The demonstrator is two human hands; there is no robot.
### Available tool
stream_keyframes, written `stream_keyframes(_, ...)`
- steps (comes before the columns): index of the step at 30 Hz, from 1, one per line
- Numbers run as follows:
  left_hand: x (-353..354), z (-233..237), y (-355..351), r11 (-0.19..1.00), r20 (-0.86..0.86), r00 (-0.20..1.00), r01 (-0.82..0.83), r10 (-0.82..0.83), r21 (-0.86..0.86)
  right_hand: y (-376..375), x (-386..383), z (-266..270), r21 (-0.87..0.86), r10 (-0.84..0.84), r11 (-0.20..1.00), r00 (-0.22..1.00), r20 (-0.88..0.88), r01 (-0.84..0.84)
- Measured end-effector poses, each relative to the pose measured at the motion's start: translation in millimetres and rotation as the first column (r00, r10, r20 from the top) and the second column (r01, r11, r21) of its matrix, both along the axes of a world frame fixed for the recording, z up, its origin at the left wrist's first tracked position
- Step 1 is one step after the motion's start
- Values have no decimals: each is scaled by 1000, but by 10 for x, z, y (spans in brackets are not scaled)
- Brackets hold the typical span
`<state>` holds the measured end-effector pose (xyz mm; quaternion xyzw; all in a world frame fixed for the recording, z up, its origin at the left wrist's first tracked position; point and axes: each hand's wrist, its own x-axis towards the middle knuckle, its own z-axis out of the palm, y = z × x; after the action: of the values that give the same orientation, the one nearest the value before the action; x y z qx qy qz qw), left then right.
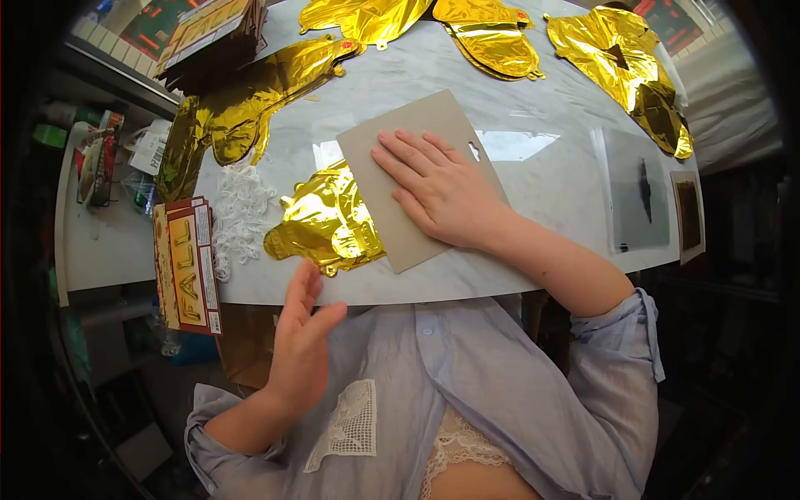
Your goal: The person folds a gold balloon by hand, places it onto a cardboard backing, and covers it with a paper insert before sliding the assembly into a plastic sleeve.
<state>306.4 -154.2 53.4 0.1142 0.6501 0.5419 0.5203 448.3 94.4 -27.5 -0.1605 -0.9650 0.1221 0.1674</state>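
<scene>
Cardboard first: the grey backing card lies on the marble-patterned table, and I log the right hand palm-down across it, fingers straight, fairly close together, pressing flat, not wrapped round anything. Long axis of the card runs from far left to near right, on a slant; hang slot sits by its right-hand edge.

Gold foil balloon, crumpled and flat, sticks out past the card's left long edge, its inner end hidden there. Visible part points left, towards the heap of white plastic loops; I can't tell how far it reaches under the card.

Left hand is free: fingers extended, thumb spread away, nothing gripped. Key relation for my notes: the balloon's exposed part lies just beyond the left fingertips, forward and slightly right, so the left hand is nearer to it; the right one is over on the card. Contact between left fingertips and foil: can't tell, very close at least.

Around it, quickly: printed FALL cards at the left table edge, taller printed stack far left, more gold foil balloons along the far side, clear plastic sleeves on the right.
</scene>
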Motion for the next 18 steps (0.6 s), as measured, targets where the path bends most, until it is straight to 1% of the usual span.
stream_keyframes(1,115,132,-52,998,213,975,-62,61,-4,2,-1,3,-4,1,1000,1000,-3,-1)
stream_keyframes(2,179,215,-80,993,305,946,-114,113,-13,3,0,10,-11,2,1000,1000,-1,-2)
stream_keyframes(3,149,212,-87,993,303,946,-114,114,-18,0,2,9,-17,2,1000,1000,3,-2)
stream_keyframes(5,67,173,-104,975,523,839,-214,152,60,-2,-2,-1,-1,6,1000,1000,-14,-6)
stream_keyframes(7,43,77,-7,943,530,824,-309,202,121,8,2,4,23,12,1000,1000,-27,-12)
stream_keyframes(9,-2,22,95,939,531,822,-318,204,132,7,0,2,25,12,1000,1000,-24,-11)
stream_keyframes(11,-54,-36,182,921,648,725,-379,234,93,6,-3,-2,26,13,1000,1000,-25,-12)
stream_keyframes(12,-87,-97,212,918,664,701,-393,260,56,5,-3,-4,26,10,1000,1000,-27,-10)
stream_keyframes(13,-122,-137,255,918,664,701,-392,259,55,2,-1,3,25,9,1000,1000,-27,-8)
stream_keyframes(15,-191,-200,325,961,551,802,-277,231,0,4,1,26,-30,11,999,1000,3,-11)
stream_keyframes(16,-205,-162,353,978,519,845,-198,132,72,6,2,25,-30,9,1000,1000,4,-8)
stream_keyframes(17,-143,-124,398,988,368,929,-100,49,120,1,4,20,-34,7,999,1000,-2,-7)
stream_keyframes(18,-65,-59,469,989,204,978,5,-36,151,1,4,19,-36,6,999,1000,-8,-7)
